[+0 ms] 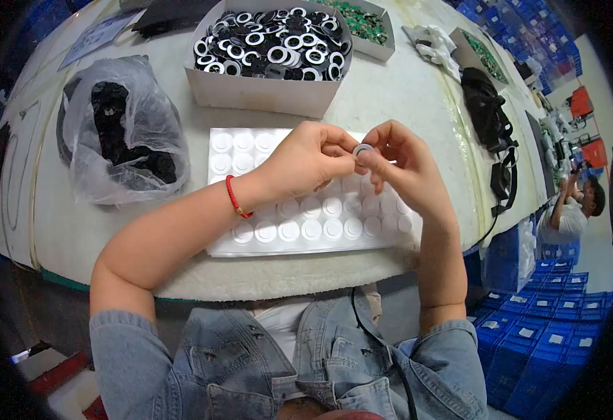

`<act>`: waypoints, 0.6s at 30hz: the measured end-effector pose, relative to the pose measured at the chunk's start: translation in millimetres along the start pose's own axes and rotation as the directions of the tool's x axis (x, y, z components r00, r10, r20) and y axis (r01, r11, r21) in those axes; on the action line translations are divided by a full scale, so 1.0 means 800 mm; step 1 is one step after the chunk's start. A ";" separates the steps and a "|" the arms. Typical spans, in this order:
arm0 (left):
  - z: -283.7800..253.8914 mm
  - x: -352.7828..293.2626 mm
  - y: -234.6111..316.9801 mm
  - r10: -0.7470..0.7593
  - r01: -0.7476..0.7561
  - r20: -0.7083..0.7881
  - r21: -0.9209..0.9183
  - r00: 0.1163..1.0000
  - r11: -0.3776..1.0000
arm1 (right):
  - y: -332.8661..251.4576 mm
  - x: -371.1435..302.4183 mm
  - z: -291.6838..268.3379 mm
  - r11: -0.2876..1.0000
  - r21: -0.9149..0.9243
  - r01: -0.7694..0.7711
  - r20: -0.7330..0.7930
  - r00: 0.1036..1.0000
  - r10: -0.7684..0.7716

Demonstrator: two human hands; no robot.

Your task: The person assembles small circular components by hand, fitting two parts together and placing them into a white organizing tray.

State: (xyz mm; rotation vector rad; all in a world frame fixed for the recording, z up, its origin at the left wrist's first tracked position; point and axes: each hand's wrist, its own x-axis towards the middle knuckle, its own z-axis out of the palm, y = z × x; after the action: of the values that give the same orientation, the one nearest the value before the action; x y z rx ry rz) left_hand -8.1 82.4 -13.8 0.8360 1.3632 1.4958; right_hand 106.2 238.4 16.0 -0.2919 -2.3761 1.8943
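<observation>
A small ring-shaped part [362,148], white-faced with a dark centre, is held up between my two hands. My right hand [406,168] pinches it between thumb and fingers. From the other side, my left hand [305,159] closes its thumb and forefinger at the part's edge; the fingertips partly hide the contact. Under both hands lies a white sheet [222,246] bearing rows of round white stickers [311,208]. My hands and left forearm cover some of these rows.
Beyond the sheet stands an open white box [261,94] heaped with black-and-white rings [277,54]. A clear plastic bag [86,168] holds black parts at left. Boxes of green circuit boards [362,24] sit far back. Right are a black pouch [485,105], blue crates [530,329] and another person [565,217].
</observation>
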 end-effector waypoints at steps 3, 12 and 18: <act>0.000 0.008 -0.005 0.039 -0.039 -0.027 -0.001 0.999 0.999 | -0.031 0.020 -0.009 0.957 -0.289 0.019 0.015 1.000 -0.015; -0.010 0.010 0.003 -0.099 0.103 0.034 -0.442 0.995 0.891 | -0.049 0.060 0.015 0.864 -0.343 0.368 0.007 0.921 -0.389; -0.001 0.006 -0.005 -0.128 0.123 0.012 -0.378 0.992 0.918 | -0.037 0.018 0.044 0.865 -0.439 0.243 0.151 0.969 -0.196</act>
State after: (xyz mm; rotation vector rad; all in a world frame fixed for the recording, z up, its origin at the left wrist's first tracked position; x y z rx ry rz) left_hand -9.8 86.4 -18.0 0.4850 1.0647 1.5953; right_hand 82.5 201.3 36.4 0.0533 -2.7618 1.2661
